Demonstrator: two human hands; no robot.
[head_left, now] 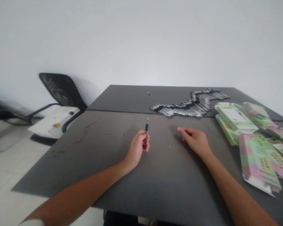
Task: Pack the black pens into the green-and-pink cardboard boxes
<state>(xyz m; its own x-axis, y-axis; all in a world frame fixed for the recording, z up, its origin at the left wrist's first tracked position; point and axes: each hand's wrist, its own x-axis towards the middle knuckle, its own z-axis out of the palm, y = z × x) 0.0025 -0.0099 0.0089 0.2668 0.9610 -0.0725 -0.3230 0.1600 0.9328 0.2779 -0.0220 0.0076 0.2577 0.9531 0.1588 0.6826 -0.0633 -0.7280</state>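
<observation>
Black cylindrical part with silver pin tip point(146, 127), one piece, held upright in the closed fingers of the left hand point(138, 150), above a dark grey tabletop point(167, 185). Further items, left to right: black mesh-backed chair point(61, 89), beside the table; right hand point(195, 141), empty, loosely open, palm down; long heap of similar black-and-silver parts point(191, 105), across the far table section; green-and-pink printed cardboard boxes point(257, 157), flat, overlapping at the right edge.

Workroom: grey tables point(68, 175), mesh chair point(61, 89)
</observation>
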